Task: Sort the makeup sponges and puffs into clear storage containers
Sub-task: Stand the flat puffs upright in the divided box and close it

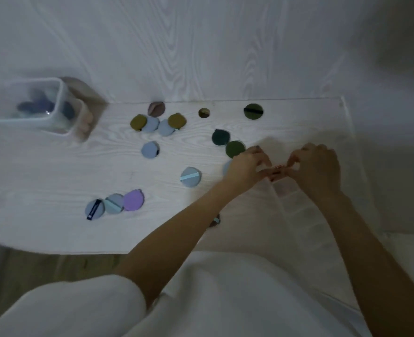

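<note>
A: Hands?
B: Left hand (248, 164) and right hand (316, 166) pinch a small reddish item (276, 170) between them, at 3 o'clock on the table (55, 171).
A: Puffs?
B: Puffs (150, 150) scattered centre; clear container (34, 105) at 10 o'clock.

White woodgrain table (55, 171). Round puffs (190, 176) scattered across mid area. Clear container (34, 105) w/ puffs inside at far left

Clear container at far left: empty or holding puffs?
Holding puffs: the clear plastic container shows several dark blue and purple pieces through its open top.
</note>
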Demonstrator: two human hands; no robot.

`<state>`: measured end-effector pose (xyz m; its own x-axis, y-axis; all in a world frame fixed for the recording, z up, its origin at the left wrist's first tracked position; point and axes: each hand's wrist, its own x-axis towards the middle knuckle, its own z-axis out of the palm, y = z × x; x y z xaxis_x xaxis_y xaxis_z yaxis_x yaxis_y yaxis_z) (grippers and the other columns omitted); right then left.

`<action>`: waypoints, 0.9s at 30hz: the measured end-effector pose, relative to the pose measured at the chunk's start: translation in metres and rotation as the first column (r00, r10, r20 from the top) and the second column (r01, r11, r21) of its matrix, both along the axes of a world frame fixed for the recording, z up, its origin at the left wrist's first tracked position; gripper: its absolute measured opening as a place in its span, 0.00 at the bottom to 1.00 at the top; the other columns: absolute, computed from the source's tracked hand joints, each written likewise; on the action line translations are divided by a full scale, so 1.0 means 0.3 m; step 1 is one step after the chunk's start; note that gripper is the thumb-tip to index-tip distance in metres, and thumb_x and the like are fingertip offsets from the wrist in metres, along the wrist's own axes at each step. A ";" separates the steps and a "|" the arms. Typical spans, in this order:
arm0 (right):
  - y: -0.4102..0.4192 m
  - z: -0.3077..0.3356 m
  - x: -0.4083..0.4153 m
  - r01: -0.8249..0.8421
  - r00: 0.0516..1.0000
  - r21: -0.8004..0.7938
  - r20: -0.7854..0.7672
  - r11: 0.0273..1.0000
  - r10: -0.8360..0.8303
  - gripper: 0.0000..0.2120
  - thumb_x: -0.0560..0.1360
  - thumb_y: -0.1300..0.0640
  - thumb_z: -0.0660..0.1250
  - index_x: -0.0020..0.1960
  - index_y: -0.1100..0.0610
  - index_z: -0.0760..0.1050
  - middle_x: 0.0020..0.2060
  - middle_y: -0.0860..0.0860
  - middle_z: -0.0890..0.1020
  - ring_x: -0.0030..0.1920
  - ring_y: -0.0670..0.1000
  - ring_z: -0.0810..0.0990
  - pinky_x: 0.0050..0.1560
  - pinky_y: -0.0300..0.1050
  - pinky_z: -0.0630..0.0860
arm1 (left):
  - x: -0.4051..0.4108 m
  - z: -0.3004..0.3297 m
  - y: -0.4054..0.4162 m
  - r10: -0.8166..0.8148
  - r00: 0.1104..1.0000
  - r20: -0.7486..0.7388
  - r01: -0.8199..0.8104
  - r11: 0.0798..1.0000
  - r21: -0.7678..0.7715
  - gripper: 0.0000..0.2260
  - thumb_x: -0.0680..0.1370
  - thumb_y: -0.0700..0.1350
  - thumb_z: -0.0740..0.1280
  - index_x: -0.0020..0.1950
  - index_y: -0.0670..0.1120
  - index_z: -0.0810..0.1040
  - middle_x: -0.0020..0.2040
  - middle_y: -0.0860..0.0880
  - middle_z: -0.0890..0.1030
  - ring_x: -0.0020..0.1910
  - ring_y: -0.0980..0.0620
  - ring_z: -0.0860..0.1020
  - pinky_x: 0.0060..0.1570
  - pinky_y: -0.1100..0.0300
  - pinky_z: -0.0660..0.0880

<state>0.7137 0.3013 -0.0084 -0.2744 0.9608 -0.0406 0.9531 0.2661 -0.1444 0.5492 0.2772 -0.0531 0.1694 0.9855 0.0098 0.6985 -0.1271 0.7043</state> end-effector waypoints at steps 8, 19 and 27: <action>-0.167 -0.006 -0.311 -0.263 0.873 -0.138 -0.456 0.955 0.175 0.10 0.74 0.59 0.67 0.55 0.56 0.76 0.49 0.53 0.78 0.48 0.50 0.73 0.45 0.41 0.68 | -0.450 -0.020 -0.293 0.334 0.932 0.144 -0.336 0.942 -0.013 0.07 0.76 0.42 0.66 0.52 0.47 0.80 0.51 0.49 0.81 0.48 0.53 0.78 0.49 0.60 0.76; -0.223 -0.259 -0.747 -0.266 0.932 -0.372 -0.335 0.889 0.139 0.22 0.75 0.66 0.62 0.68 0.55 0.68 0.63 0.59 0.67 0.60 0.58 0.65 0.59 0.50 0.68 | -0.934 -0.104 -0.616 0.550 0.780 -0.299 -0.614 0.767 -0.188 0.16 0.71 0.42 0.70 0.58 0.41 0.79 0.54 0.39 0.79 0.51 0.36 0.75 0.50 0.50 0.72; -0.244 -0.278 -0.759 -0.192 0.924 -0.273 -0.374 0.943 0.080 0.09 0.71 0.64 0.69 0.50 0.63 0.74 0.46 0.61 0.77 0.45 0.58 0.74 0.41 0.45 0.67 | -0.943 -0.114 -0.250 0.443 0.877 -0.187 -0.476 0.855 -0.205 0.18 0.77 0.47 0.64 0.64 0.40 0.73 0.60 0.40 0.76 0.55 0.42 0.75 0.53 0.54 0.69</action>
<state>0.4860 0.2280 -0.0920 -0.4516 0.8704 -0.1958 0.7818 0.2803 -0.5570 0.2662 0.2021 -0.0874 -0.3202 0.9206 -0.2237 0.7214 0.3900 0.5722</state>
